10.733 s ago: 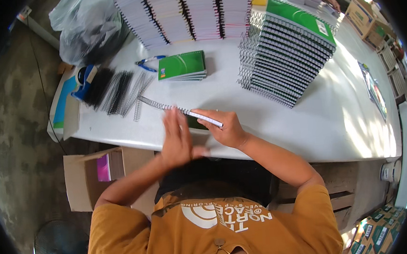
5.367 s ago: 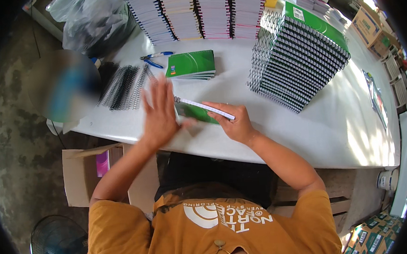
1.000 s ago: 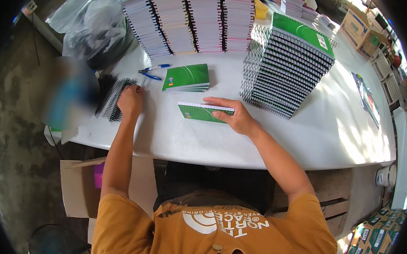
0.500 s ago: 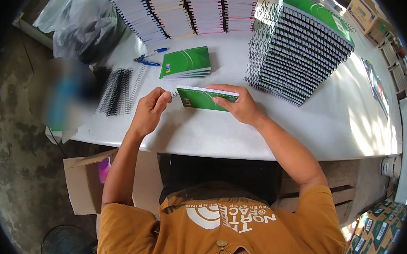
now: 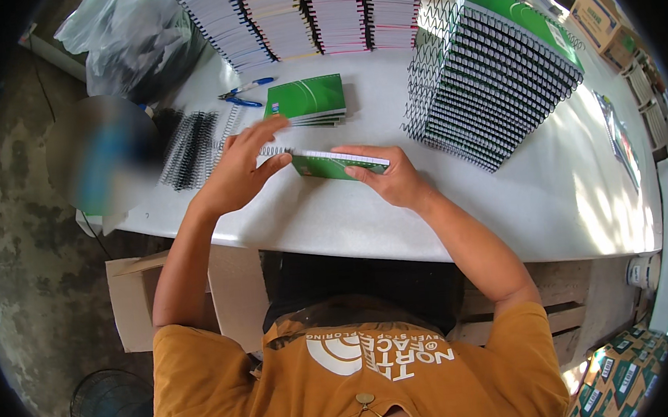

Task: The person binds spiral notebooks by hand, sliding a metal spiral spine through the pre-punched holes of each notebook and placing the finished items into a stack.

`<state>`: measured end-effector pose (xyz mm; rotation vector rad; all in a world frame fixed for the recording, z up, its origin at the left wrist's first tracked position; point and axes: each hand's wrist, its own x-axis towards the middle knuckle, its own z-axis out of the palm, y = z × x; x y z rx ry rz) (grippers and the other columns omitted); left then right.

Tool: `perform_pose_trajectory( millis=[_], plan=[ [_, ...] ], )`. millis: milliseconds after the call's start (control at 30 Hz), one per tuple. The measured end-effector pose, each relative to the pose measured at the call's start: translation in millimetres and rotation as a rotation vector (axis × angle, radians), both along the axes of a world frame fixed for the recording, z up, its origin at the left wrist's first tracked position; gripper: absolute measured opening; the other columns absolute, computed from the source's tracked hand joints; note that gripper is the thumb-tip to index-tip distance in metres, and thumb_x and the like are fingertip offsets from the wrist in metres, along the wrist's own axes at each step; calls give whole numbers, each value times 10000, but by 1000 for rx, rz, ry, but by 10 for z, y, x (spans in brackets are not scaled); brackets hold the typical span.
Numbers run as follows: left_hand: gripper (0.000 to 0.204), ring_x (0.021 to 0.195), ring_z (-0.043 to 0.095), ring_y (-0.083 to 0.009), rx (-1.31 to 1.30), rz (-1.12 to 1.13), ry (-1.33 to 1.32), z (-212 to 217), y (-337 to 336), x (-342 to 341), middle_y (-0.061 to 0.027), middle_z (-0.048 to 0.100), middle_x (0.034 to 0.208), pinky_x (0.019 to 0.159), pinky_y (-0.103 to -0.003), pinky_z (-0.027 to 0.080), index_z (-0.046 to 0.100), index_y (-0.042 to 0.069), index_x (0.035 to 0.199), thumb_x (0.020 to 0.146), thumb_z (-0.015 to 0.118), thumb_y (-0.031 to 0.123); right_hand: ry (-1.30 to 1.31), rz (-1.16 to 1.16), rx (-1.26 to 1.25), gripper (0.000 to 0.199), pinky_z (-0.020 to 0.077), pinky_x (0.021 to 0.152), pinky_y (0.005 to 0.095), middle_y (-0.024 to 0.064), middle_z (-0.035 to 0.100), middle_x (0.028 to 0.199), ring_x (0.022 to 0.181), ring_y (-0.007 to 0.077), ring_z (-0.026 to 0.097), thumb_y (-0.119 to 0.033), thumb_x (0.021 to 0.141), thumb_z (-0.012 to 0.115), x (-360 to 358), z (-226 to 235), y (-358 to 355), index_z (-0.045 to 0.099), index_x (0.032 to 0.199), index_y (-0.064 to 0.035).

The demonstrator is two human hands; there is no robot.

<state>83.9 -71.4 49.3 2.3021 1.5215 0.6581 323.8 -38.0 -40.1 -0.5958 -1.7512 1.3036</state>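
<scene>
My right hand [image 5: 393, 176] grips a small green notebook [image 5: 322, 166] by its right end, thumb on the front cover and fingers behind. The notebook's punched edge faces up and away. A wire spiral coil [image 5: 273, 150] sticks out from its left end. Around that coil my left hand [image 5: 232, 173] is open, thumb and fingers apart; whether it touches the wire I cannot tell. Just beyond lies a short stack of green notebooks [image 5: 306, 97]. Loose dark spiral coils [image 5: 189, 151] lie in a heap to the left, beside blue-handled pliers [image 5: 241, 99] and a blue pen [image 5: 257, 84].
A tall pile of spiral-bound green notebooks [image 5: 495, 84] stands at the right. Thick bound paper stacks [image 5: 334, 17] line the back, with a plastic bag [image 5: 136, 45] at back left. Below the table edge are an open cardboard box [image 5: 236, 295] and a fan [image 5: 109, 413].
My left hand has gone from a closed pinch by the notebook's end to spread fingers. More of the coil shows outside the notebook. The notebook has tilted, showing less cover.
</scene>
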Motion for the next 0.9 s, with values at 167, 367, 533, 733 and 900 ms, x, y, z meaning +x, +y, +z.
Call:
perform_pose_trajectory(
  millis=[167, 367, 533, 733, 900],
  plan=[
    [663, 1155, 432, -286, 287, 73, 475, 105, -57, 149, -163, 460, 1282, 1004, -414, 246, 399, 62, 1298, 762, 685, 329, -21, -62, 111, 263, 479, 677, 240, 104, 677, 928, 739, 104, 590, -32, 834, 608, -29, 22, -104, 622, 1097, -34],
    [1008, 1339, 157, -443, 340, -38, 622, -812, -849, 385, -276, 222, 1429, 1047, -596, 4, 341, -72, 1313, 746, 334, 762, 27, -144, 187, 276, 480, 627, 258, 144, 664, 895, 657, 181, 606, -12, 816, 617, -94, 87, -329, 623, 1090, -47],
    [1045, 1348, -35, -468, 812, 355, 328, -367, -326, 156, -305, 11, 1456, 1012, -615, -105, 127, -126, 1362, 787, 357, 716, 33, -66, 339, 311, 504, 641, 301, 160, 654, 912, 733, 282, 641, 15, 785, 621, -117, 157, -484, 617, 1090, -48],
    [1076, 1331, -47, -497, 843, 46, 441, -627, -618, 336, -311, 20, 1447, 1013, -630, -78, 98, -84, 1391, 763, 369, 746, 33, -107, 428, 346, 520, 624, 290, 141, 660, 953, 727, 245, 661, 58, 755, 619, -121, 82, -427, 610, 1092, -19],
    [1058, 1324, 61, -498, 715, -52, 183, -895, -649, 397, -323, 30, 1440, 1044, -600, 47, 119, -92, 1383, 770, 418, 716, -39, -49, 451, 352, 531, 710, 289, 129, 653, 1013, 810, 235, 669, 43, 768, 615, -91, 120, -489, 589, 1115, -11]
  ],
)
